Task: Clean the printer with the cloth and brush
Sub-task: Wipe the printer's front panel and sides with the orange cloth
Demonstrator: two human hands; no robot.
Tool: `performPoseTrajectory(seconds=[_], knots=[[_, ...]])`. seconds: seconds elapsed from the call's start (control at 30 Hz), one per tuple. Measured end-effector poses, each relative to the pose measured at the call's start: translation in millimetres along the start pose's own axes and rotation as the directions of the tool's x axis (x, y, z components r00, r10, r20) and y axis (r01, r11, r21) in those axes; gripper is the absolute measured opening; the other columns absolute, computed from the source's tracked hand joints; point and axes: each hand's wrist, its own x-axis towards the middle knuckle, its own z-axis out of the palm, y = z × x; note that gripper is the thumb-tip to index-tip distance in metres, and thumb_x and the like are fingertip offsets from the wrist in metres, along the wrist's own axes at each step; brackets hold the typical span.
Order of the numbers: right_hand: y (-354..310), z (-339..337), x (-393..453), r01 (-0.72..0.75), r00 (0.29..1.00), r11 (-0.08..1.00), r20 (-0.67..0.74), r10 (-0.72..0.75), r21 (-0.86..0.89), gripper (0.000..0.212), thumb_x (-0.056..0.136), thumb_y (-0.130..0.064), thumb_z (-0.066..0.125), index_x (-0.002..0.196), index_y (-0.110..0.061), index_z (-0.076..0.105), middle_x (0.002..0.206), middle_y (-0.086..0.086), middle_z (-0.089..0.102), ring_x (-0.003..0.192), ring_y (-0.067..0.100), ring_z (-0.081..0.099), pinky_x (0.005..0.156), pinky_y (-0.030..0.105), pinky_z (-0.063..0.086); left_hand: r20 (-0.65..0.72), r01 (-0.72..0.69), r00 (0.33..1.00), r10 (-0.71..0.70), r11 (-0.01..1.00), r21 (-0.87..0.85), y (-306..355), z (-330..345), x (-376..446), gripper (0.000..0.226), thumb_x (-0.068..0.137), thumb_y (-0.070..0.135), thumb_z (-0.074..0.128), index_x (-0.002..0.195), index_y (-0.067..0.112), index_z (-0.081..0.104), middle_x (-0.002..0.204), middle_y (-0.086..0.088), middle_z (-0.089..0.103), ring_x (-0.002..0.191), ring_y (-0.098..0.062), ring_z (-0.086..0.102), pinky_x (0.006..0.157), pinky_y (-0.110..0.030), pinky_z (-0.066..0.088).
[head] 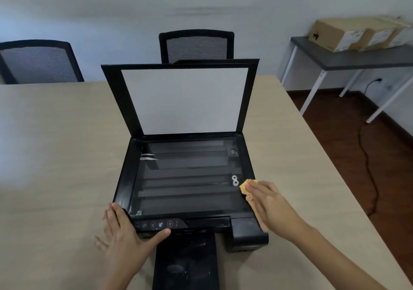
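1. My left grip (125, 233) is lying spread and flat, fingers apart, clamped on nothing, palm pressing the front left corner of the printer (187, 200) with the thumb lying along the control panel (156, 224).
2. Just right of that grip, the printer is sitting on the beige surface (55, 155) with its scanner lid (183, 99) standing raised and its white backing facing me; the scanner glass (185, 178) is lying bare between my two grips.
3. Below the glass, between my forearms, the black output tray (185, 263) is sticking out toward me.
4. My right grip (268, 202) is pressing flat on the orange cloth (244, 186), fingers together over it, at the glass's right edge; most of the cloth is lying hidden under the fingers.
5. I am seeing no brush near either grip.
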Motion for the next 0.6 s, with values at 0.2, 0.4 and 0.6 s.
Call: performPoseTrajectory(seconds=[0.2,0.4,0.6], knots=[[0.1,-11.2,-0.3,-0.091,0.993,0.990,0.086,0.082,0.104,0.033,0.094,-0.002,0.052,0.126,-0.006,0.061,0.130,0.008,0.063,0.126,0.030,0.049,0.110,0.027,0.034,0.006,-0.021,1.000,0.020,0.999,0.045,3.0,-3.0,-2.0,0.153,0.037,0.091,0.053,0.151,0.011,-0.008,0.163,-0.008,-0.004,0.150,-0.025,-0.004,0.113,-0.068,0.008],[-40.7,26.0,-53.8,-0.166,0.971,0.984,-0.164,0.175,0.066,0.034,0.092,0.002,0.053,0.126,0.002,0.059,0.132,0.017,0.059,0.126,0.038,0.052,0.112,0.041,0.035,0.001,-0.030,1.000,0.030,0.998,0.055,3.4,-3.8,-4.6,0.151,0.040,0.089,0.056,0.151,0.008,-0.007,0.162,-0.011,-0.001,0.150,-0.029,-0.001,0.112,-0.068,0.009],[-92.6,61.6,-33.0,-0.160,0.935,0.987,-0.319,0.155,0.012,0.035,0.085,0.000,0.048,0.115,0.003,0.067,0.120,0.016,0.067,0.116,0.036,0.061,0.101,0.044,0.048,-0.011,-0.058,0.998,0.059,0.997,0.053,1.6,-2.6,-4.3,0.148,0.043,0.087,0.057,0.151,0.007,-0.005,0.162,-0.014,0.001,0.150,-0.028,-0.003,0.112,-0.069,0.008]])
